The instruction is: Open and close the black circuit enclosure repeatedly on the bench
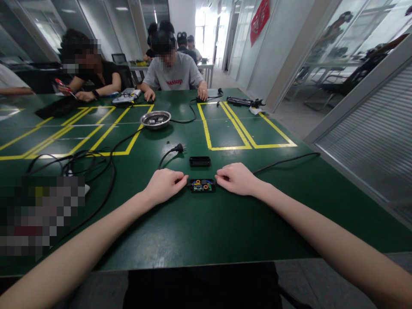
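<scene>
A small open black case [192,189] lies on the green table in front of me, its circuit board [202,186] with copper coils facing up. My left hand [165,185] is closed at the case's left end, pinching the black plug cord [163,159], which runs back to a black plug [179,148]. At the right end, my right hand [238,179] is also closed, on a black cable [283,162] that leads off to the right. The fingers partly hide both cords near the case. Just behind it sits a separate black cover [200,161], hollow side up.
A metal bowl [156,120] with small metal parts stands further back. Coiled black cables [86,161] and a blurred-out item [45,214] lie left. Yellow tape [231,148] marks the green table [180,240]. Co-workers [170,68] sit opposite; a folded black tripod-like object [244,102] lies back right.
</scene>
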`<move>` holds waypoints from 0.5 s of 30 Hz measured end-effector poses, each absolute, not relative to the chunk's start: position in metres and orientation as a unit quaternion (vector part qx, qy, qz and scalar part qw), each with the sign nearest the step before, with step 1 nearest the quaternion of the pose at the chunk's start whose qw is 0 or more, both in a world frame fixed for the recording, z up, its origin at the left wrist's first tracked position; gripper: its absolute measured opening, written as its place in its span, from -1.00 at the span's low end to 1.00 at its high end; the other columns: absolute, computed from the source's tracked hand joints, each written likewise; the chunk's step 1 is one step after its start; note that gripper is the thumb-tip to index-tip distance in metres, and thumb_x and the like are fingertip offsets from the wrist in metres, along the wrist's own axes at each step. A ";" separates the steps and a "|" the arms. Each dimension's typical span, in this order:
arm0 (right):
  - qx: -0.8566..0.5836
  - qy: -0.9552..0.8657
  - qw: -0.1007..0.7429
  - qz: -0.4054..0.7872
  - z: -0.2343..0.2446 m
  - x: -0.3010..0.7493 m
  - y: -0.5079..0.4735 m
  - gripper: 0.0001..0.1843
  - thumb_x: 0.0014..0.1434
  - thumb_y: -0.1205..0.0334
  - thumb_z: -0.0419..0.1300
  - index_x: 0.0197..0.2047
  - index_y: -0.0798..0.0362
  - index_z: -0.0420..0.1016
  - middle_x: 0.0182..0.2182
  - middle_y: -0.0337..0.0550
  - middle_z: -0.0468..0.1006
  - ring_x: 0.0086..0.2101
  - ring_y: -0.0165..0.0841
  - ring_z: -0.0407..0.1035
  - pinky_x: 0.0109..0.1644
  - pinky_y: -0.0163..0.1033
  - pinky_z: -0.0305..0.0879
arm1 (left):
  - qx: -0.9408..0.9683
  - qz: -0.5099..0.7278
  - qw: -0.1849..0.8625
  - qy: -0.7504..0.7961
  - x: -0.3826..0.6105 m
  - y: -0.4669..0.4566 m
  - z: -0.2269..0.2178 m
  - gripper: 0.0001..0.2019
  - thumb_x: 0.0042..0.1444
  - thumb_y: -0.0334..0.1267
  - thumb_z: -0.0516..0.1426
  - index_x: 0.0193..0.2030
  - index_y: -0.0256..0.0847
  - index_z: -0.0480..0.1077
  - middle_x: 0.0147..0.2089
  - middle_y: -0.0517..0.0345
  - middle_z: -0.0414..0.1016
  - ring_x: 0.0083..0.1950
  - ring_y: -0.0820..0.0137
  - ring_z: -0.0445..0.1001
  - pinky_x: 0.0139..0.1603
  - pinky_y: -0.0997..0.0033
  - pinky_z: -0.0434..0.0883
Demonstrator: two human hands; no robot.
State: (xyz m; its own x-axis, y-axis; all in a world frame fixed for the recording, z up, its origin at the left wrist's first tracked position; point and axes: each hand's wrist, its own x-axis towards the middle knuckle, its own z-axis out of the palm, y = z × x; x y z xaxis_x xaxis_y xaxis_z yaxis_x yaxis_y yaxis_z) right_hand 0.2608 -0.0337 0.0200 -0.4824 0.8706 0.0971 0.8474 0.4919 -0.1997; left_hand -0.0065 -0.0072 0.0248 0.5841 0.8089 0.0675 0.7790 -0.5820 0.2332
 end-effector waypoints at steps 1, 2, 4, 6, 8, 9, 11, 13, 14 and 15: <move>-0.512 -0.852 0.096 0.057 0.020 0.259 -0.034 -0.59 0.30 0.16 0.03 -0.59 0.03 0.25 -0.59 -0.16 0.42 -0.51 -0.36 0.24 -0.35 -0.25 -0.05 | 0.886 0.085 0.089 0.447 -0.007 -0.007 0.024 -0.49 0.38 -0.03 -0.07 -0.59 -0.17 0.29 -0.61 0.17 0.34 -0.51 0.36 0.31 -0.41 0.37 0.02; -0.525 -0.844 0.099 0.052 0.019 0.257 -0.035 -0.59 0.31 0.16 0.03 -0.59 0.03 0.26 -0.58 -0.15 0.43 -0.50 -0.36 0.25 -0.35 -0.25 -0.05 | 0.887 0.087 0.087 0.445 -0.006 -0.008 0.024 -0.49 0.38 -0.04 -0.06 -0.59 -0.17 0.29 -0.61 0.17 0.34 -0.52 0.36 0.31 -0.41 0.37 0.03; -0.548 -0.828 0.105 0.049 0.018 0.253 -0.036 -0.57 0.32 0.14 0.04 -0.60 0.03 0.26 -0.58 -0.15 0.43 -0.50 -0.36 0.26 -0.35 -0.25 -0.05 | 0.890 0.097 0.074 0.439 -0.006 -0.008 0.022 -0.51 0.39 -0.07 -0.04 -0.57 -0.17 0.30 -0.60 0.18 0.36 -0.52 0.37 0.31 -0.42 0.38 0.04; -0.559 -0.820 0.111 0.052 0.016 0.251 -0.036 -0.56 0.31 0.13 0.06 -0.60 0.03 0.26 -0.59 -0.17 0.43 -0.51 -0.36 0.26 -0.36 -0.25 -0.06 | 0.894 0.117 0.055 0.429 -0.005 -0.009 0.020 -0.54 0.39 -0.10 -0.03 -0.54 -0.18 0.33 -0.55 0.16 0.42 -0.50 0.37 0.35 -0.41 0.39 0.08; -0.559 -0.819 0.117 0.054 0.015 0.251 -0.035 -0.57 0.30 0.12 0.08 -0.60 0.03 0.28 -0.60 -0.19 0.42 -0.51 -0.37 0.26 -0.37 -0.26 -0.05 | 0.895 0.136 0.036 0.423 -0.004 -0.010 0.018 -0.56 0.40 -0.12 -0.03 -0.51 -0.18 0.36 -0.49 0.13 0.48 -0.46 0.36 0.39 -0.40 0.39 0.12; -0.556 -0.821 0.120 0.052 0.014 0.251 -0.034 -0.57 0.30 0.12 0.08 -0.61 0.03 0.29 -0.60 -0.19 0.42 -0.52 -0.37 0.25 -0.37 -0.26 -0.05 | 0.895 0.140 0.029 0.422 -0.003 -0.010 0.017 -0.57 0.41 -0.12 -0.02 -0.49 -0.18 0.37 -0.48 0.13 0.49 -0.45 0.36 0.41 -0.40 0.39 0.12; -0.545 -0.829 0.119 0.046 0.012 0.252 -0.032 -0.56 0.30 0.12 0.07 -0.61 0.03 0.32 -0.61 -0.19 0.42 -0.52 -0.37 0.25 -0.37 -0.26 -0.05 | 0.895 0.138 0.018 0.424 -0.002 -0.010 0.015 -0.56 0.42 -0.12 -0.02 -0.49 -0.18 0.39 -0.49 0.13 0.50 -0.45 0.35 0.42 -0.41 0.38 0.11; -0.533 -0.838 0.110 0.037 0.011 0.252 -0.029 -0.54 0.31 0.13 0.06 -0.62 0.03 0.35 -0.62 -0.18 0.43 -0.53 -0.37 0.25 -0.37 -0.25 -0.06 | 0.894 0.135 0.011 0.427 -0.001 -0.010 0.012 -0.56 0.43 -0.11 -0.01 -0.47 -0.18 0.40 -0.49 0.14 0.51 -0.45 0.35 0.42 -0.41 0.38 0.11; -0.529 -0.841 0.105 0.030 0.011 0.252 -0.027 -0.53 0.32 0.13 0.05 -0.62 0.04 0.37 -0.62 -0.17 0.44 -0.53 -0.37 0.26 -0.37 -0.25 -0.07 | 0.894 0.137 0.008 0.427 -0.001 -0.009 0.011 -0.57 0.44 -0.11 -0.01 -0.46 -0.18 0.41 -0.48 0.14 0.52 -0.45 0.35 0.43 -0.41 0.38 0.11; -0.528 -0.843 0.100 0.021 0.011 0.252 -0.025 -0.53 0.33 0.14 0.04 -0.61 0.04 0.40 -0.61 -0.16 0.46 -0.53 -0.36 0.27 -0.37 -0.24 -0.08 | 0.893 0.141 0.005 0.428 0.000 -0.008 0.011 -0.57 0.44 -0.11 -0.01 -0.45 -0.18 0.43 -0.46 0.13 0.53 -0.43 0.34 0.45 -0.41 0.38 0.12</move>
State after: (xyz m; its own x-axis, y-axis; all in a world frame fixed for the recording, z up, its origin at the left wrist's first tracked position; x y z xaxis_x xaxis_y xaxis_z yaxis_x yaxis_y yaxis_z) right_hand 0.2517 -0.0254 0.0106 -0.4217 0.8950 0.1453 0.8865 0.4406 -0.1412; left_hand -0.0003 -0.0083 0.0105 0.5946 0.7651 0.2471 0.7625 -0.6341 0.1285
